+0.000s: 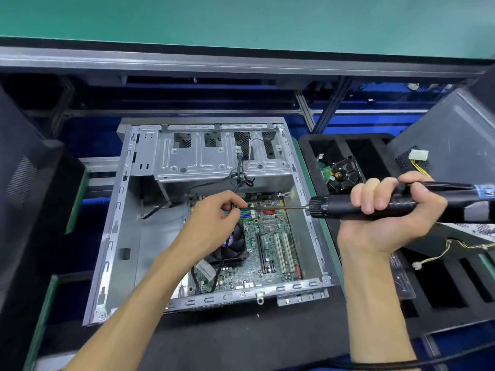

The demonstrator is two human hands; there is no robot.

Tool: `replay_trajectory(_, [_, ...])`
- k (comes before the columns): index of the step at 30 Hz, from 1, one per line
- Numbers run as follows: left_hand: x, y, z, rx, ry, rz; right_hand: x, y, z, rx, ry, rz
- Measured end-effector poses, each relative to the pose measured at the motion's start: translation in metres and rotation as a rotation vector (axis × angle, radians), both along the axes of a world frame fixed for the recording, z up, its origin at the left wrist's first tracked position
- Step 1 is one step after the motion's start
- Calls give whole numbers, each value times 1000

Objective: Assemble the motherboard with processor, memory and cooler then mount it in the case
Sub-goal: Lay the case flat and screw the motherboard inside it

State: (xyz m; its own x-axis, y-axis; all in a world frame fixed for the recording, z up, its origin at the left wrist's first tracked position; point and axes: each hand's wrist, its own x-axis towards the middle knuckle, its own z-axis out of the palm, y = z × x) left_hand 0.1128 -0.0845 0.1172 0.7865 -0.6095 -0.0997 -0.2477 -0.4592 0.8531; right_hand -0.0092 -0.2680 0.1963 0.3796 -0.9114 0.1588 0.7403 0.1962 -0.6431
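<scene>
1. Head view: your right hand [385, 210], at three o'clock, wraps its fingers fully round a black electric screwdriver [361, 206] held level, its thin bit [278, 208] pointing toward nine o'clock.
2. Your left hand [214, 220], at centre frame, pinches the tip of that bit between narrowed thumb and fingertips, above the blue and green memory slots [246, 214]; what, if anything, sits between them is too small to tell.
3. The motherboard [270, 245] lies flat inside the open metal case [120, 236], toward its four o'clock side, with the black cooler fan [233, 250] on it, partly under your left wrist.
4. A black foam tray [442, 285] sits at three o'clock beside the case, with a hard drive [344, 172] in its far compartment.
</scene>
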Motion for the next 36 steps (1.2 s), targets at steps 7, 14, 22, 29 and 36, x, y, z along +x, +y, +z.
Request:
replay_trajectory(7, [2,2,-6,-5,-25,1,5,6,-1,-76,23,63])
replay_trajectory(14, [-1,0,-10,21,-54,-79,6,12,0,-233,90,169])
replay_trajectory(22, [-5,3,-14,45,-74,-150,7,11,3,-356,136,329])
replay_trajectory(29, [-7,7,-19,73,-77,-203,7,15,-1,-412,185,426])
replay_trajectory(36, [-8,12,-19,62,-97,-226,0,16,0,-449,238,489])
